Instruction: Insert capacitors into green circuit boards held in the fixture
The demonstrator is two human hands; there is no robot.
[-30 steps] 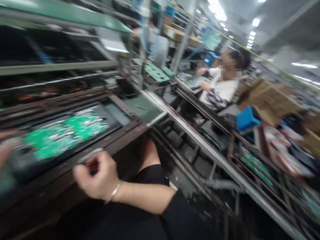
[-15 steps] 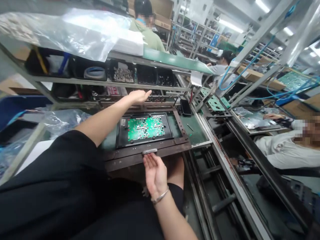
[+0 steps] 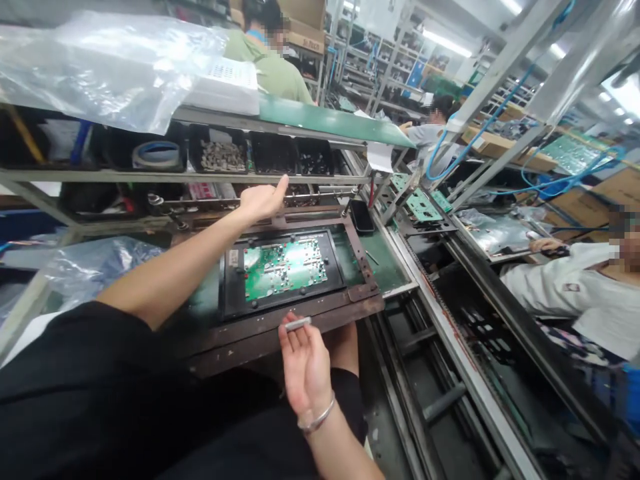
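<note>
The circuit board (image 3: 285,267) lies inside a black plate (image 3: 334,270), which sits within a brown frame (image 3: 345,317) on the bench directly before the person. The plate's dark border shows on every side of the board, and a gap separates the plate's right edge from the frame's side bar. Beyond that bar, a strip of green benchtop (image 3: 393,270) reaches to a pale metal rail (image 3: 460,333); a black phone (image 3: 361,217) and a thin metal stick (image 3: 371,257) lie there. At the back, the shelf lip (image 3: 210,177) runs just above the left hand (image 3: 261,202), leaving little room overhead.

That hand is over the rear rod (image 3: 323,197), thumb standing out from the rest; whether its hidden fingers close on the rod, I cannot tell. The right hand (image 3: 306,373) is palm up at the frame's near edge, fingers together and touching a small grey handle (image 3: 298,324); I cannot tell how firmly.

The board is glossy, studded with small components; the frame looks matt and worn. The handle is a short, rounded bar. Crinkled clear plastic (image 3: 95,267) lies left of the arm, and knobbly beige pieces (image 3: 223,155) fill a black bin.
</note>
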